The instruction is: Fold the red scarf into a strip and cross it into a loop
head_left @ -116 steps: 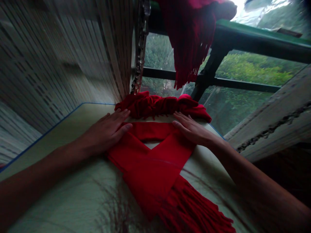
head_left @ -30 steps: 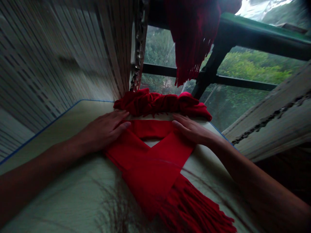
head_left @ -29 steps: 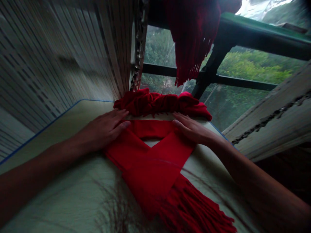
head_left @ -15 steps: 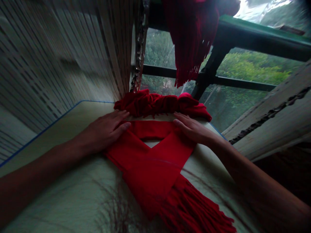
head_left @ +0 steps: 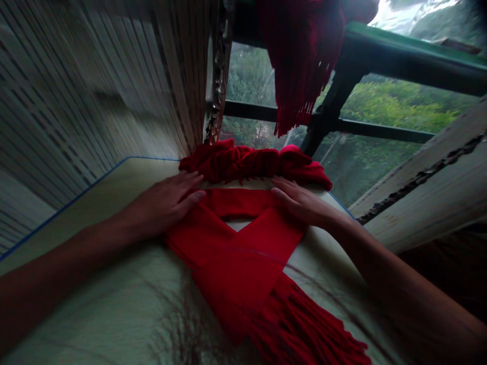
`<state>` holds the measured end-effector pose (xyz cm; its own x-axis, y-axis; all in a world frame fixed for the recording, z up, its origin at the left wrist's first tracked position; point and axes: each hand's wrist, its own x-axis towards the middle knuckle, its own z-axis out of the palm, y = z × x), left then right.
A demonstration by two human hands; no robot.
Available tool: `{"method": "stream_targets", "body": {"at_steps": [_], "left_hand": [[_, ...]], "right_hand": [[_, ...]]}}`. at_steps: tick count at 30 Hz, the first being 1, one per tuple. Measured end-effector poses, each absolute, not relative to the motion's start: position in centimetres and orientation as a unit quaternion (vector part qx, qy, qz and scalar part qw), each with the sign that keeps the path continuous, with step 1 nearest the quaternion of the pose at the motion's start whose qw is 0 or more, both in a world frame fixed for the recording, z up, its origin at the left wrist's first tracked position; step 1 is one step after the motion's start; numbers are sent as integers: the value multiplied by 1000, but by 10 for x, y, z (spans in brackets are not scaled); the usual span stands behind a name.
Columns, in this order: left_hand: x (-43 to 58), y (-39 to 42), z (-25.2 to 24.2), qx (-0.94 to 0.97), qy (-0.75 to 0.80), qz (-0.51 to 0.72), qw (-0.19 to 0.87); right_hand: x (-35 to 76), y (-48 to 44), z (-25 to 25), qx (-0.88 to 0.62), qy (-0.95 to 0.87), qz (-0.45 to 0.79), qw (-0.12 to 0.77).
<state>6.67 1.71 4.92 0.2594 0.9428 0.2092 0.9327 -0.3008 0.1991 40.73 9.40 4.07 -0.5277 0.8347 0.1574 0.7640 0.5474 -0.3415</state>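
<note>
A red knitted scarf (head_left: 236, 258) lies flat on the padded table top, folded into a crossed shape with a small triangular gap at its centre. Its fringe (head_left: 304, 324) spreads toward me at the lower right. My left hand (head_left: 163, 203) rests open on the scarf's upper left edge, its fingers spread and its thumb on the red cloth. My right hand (head_left: 300, 203) lies open on the upper right fold. Beyond both hands, a bunched length of red scarf (head_left: 247, 165) runs along the far edge of the table.
A second fringed red scarf (head_left: 300, 56) hangs over a green-topped railing (head_left: 411, 56). A slatted blind (head_left: 95, 86) covers the left side, with a beaded chain (head_left: 218, 76) beside it. Trees show through the window, and a peeling white board (head_left: 426, 203) stands at right.
The view has shifted slightly. Both hands stay in nearly the same places on the scarf, and the folds look unchanged.
</note>
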Motion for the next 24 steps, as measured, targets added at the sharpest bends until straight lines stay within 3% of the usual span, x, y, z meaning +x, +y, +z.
{"method": "stream_targets", "body": {"at_steps": [5, 9, 13, 17, 21, 24], "left_hand": [[65, 15, 51, 797, 592, 117, 32], [66, 15, 52, 788, 596, 150, 21], [66, 14, 51, 801, 586, 113, 32], [68, 13, 53, 794, 587, 154, 24], [69, 14, 51, 797, 593, 107, 34], [69, 15, 48, 790, 594, 151, 13]], "right_hand": [[408, 93, 43, -443, -877, 124, 138], [409, 94, 42, -453, -866, 106, 182], [409, 94, 40, -441, -877, 120, 146], [409, 94, 39, -452, -867, 107, 179], [408, 94, 39, -451, -874, 116, 141], [408, 95, 38, -450, -871, 103, 166]]}}
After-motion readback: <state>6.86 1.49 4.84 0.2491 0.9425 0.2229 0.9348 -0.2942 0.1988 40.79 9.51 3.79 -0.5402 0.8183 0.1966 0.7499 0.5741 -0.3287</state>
